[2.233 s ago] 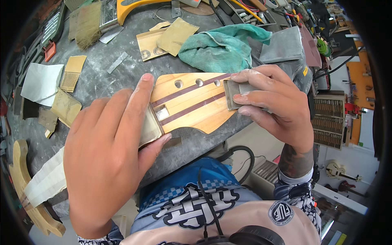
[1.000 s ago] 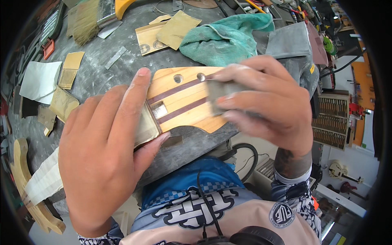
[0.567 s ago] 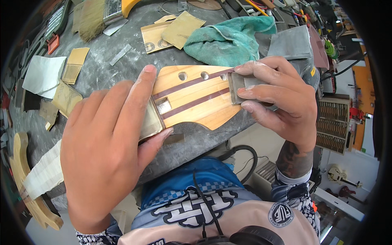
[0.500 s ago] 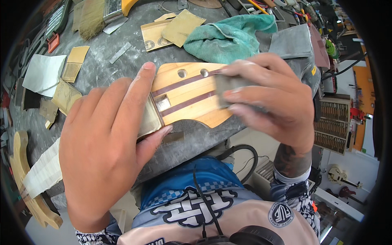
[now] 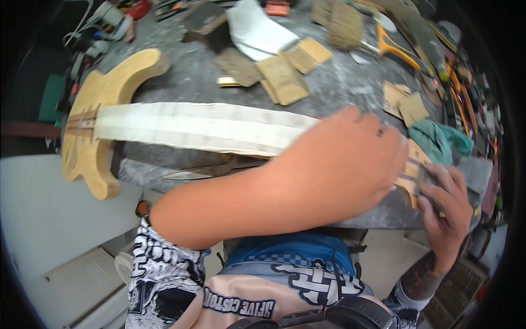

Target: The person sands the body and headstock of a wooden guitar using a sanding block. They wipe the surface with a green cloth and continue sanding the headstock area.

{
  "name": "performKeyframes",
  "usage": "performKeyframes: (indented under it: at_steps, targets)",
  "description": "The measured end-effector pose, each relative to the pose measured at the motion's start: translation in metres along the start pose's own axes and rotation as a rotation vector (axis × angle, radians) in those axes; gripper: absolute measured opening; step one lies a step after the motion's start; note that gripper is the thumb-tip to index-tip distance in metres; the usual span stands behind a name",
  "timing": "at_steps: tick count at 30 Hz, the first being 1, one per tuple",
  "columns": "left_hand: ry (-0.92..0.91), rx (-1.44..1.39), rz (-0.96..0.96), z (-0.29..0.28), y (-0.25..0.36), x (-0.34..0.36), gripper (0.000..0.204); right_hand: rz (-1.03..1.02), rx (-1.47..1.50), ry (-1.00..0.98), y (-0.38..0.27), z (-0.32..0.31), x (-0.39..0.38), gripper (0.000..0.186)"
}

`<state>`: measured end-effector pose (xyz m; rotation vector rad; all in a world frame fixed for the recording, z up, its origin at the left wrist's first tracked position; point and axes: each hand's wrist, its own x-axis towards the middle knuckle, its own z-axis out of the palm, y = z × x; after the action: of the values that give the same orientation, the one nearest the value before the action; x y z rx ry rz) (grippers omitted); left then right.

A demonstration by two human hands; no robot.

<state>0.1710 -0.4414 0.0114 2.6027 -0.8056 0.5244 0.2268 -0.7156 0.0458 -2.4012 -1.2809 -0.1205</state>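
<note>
A pale wooden electric guitar lies across the bench, its body at the left and its neck covered by a long off-white strip. My left hand is closed over the neck beside the headstock. At the right, the striped headstock shows light wood with dark bands. A grey sanding pad, mostly covered by fingers, is pressed onto it by my right hand. Part of the headstock is hidden behind both hands.
Worn sandpaper pieces and a white sheet lie beyond the neck. A yellow-handled brush is at the far right, with a green cloth near the headstock. Tools crowd the bench's right edge.
The view has swung left, bringing the guitar's body and covered neck into full sight. My left hand stays on the neck; my right hand still holds the sanding pad against the headstock.
</note>
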Motion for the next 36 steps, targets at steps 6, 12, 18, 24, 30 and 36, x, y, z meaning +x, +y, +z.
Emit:
performKeyframes:
  at_steps: [6,12,18,24,30,36]
  targets:
    - [0.147,-0.022,-0.022,0.017,0.005,-0.010,0.018,0.036,-0.030,0.017,0.015,-0.001,-0.022,0.037]
    - [0.093,-0.077,-0.034,0.015,0.002,-0.006,0.018,0.053,-0.064,0.004,0.008,-0.005,-0.019,0.035]
    - [-0.118,-0.021,-0.089,-0.005,0.004,0.001,0.043,-0.047,0.022,0.040,0.006,0.004,0.003,0.035]
    - [-0.122,-0.039,-0.088,-0.002,0.007,0.014,0.061,0.022,0.074,0.117,0.032,0.009,-0.021,0.034]
    - [-0.154,0.009,-0.163,-0.001,0.015,0.019,0.066,-0.020,0.115,0.090,0.019,0.009,-0.007,0.036]
    - [-0.273,0.012,-0.214,-0.009,0.016,0.022,0.068,0.039,0.046,0.089,0.027,0.009,-0.021,0.034]
